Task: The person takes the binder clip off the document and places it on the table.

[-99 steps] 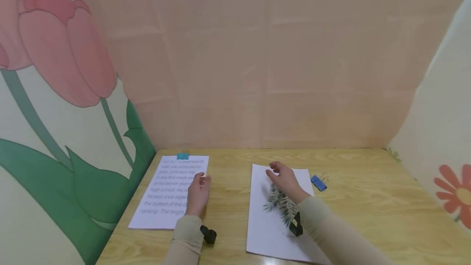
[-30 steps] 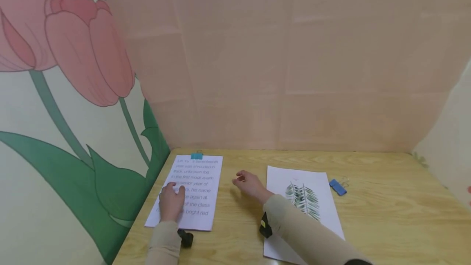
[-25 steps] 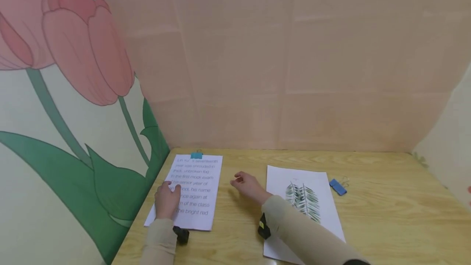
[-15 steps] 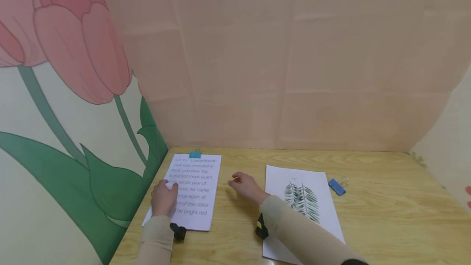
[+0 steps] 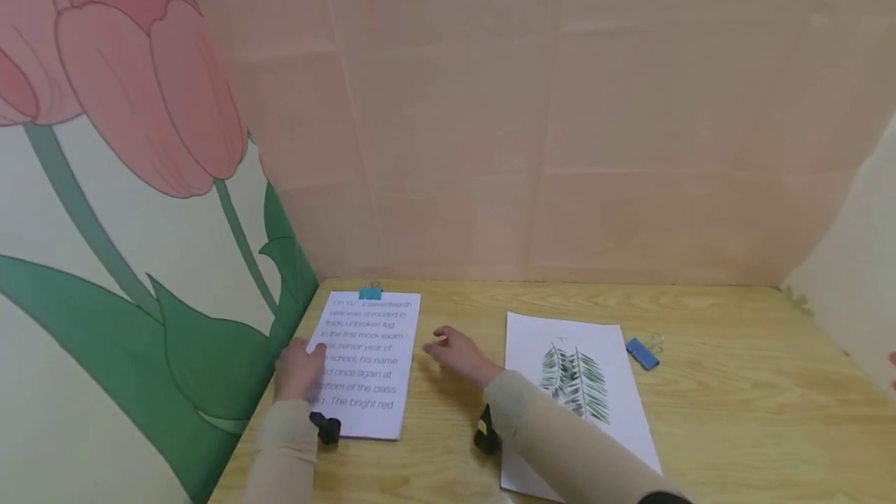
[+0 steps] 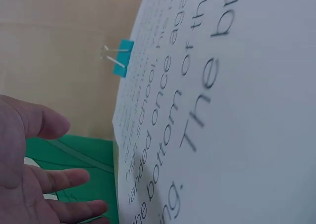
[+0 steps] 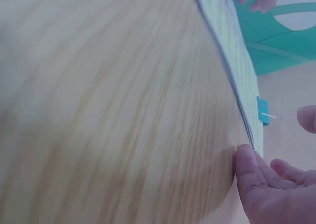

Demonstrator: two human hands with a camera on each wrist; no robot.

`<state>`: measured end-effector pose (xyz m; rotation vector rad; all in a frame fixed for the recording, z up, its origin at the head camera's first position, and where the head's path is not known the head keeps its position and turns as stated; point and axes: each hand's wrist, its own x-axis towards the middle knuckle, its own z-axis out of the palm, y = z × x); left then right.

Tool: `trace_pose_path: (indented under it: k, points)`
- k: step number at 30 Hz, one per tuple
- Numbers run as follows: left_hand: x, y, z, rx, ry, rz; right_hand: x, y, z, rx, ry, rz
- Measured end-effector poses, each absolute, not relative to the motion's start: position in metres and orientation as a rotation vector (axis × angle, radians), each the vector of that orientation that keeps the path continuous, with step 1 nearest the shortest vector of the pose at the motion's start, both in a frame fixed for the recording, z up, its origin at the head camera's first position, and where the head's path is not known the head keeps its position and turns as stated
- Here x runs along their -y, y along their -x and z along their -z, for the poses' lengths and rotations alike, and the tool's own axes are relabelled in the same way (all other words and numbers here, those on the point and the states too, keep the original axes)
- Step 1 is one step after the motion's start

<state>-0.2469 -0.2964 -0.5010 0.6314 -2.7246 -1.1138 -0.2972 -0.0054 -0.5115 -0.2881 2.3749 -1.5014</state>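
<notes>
A stack of printed text sheets (image 5: 371,364) lies at the table's left, held at its far end by a teal binder clip (image 5: 369,294). My left hand (image 5: 299,370) rests at the stack's left edge with fingers relaxed. In the left wrist view, the left hand (image 6: 34,184) is spread beside the text sheets (image 6: 232,100), with the teal clip (image 6: 122,59) beyond. My right hand (image 5: 453,351) lies on the wood just right of the stack, holding nothing. The right wrist view shows my right hand (image 7: 269,189) close to the sheets' edge (image 7: 228,66).
A white sheet with a green leaf picture (image 5: 575,379) lies right of centre, partly under my right sleeve. A blue binder clip (image 5: 642,354) sits beside its far right corner. Flower-patterned panels wall the wooden table (image 5: 735,411) on the left, back and right.
My right hand has left the leaf sheet and come left to the wood beside the text stack. My left hand has slid from the stack's right side to its left edge.
</notes>
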Motion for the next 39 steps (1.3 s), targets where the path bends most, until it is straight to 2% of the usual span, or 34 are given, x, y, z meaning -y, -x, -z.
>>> trace_pose_path:
  k: [15,39]
  points:
    - [0.301,0.25,0.501,2.908,-0.631,1.11,0.019,0.292,0.511,-2.146,0.154,1.676]
    - [0.298,0.253,0.503,2.843,-0.613,1.321,0.027,0.288,0.506,-2.012,0.045,1.741]
